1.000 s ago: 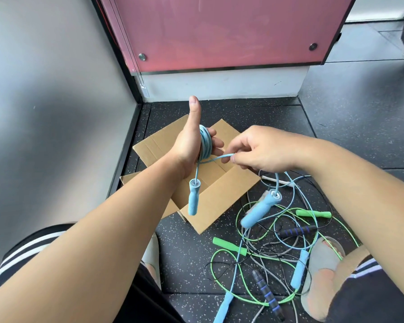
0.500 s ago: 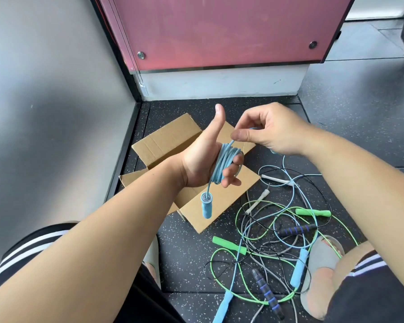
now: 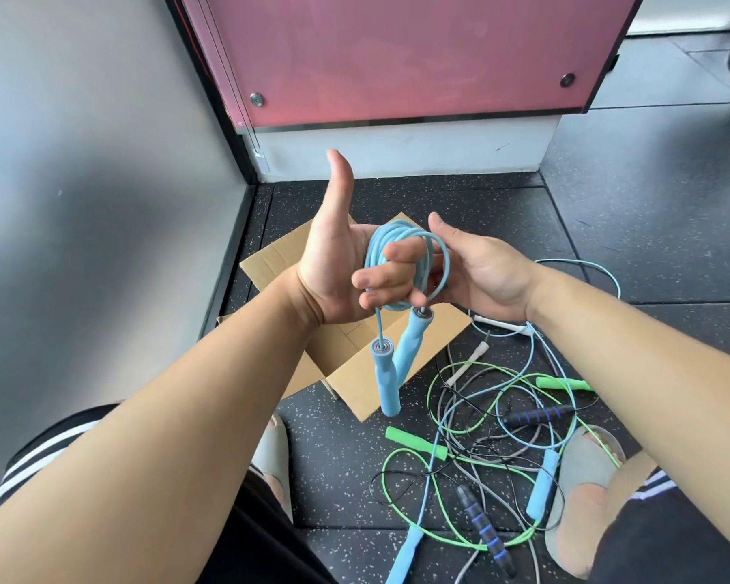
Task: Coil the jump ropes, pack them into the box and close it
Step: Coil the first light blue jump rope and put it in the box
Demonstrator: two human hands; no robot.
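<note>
Cardboard box [image 3: 355, 373] lies left of tangled ropes [image 3: 502, 457] on floor [image 3: 628, 246].

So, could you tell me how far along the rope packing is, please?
One blue rope is fully coiled around the left hand, both handles hanging, with the right hand at the loop. It is not yet in the open box. The tangled ropes on the floor remain, then closing the box.

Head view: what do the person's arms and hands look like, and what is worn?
Both forearms are bare, with no sleeves, gloves, watch or rings visible on the left hand or right hand. Lower down, black shorts with white stripes and grey slide sandals show.
</note>
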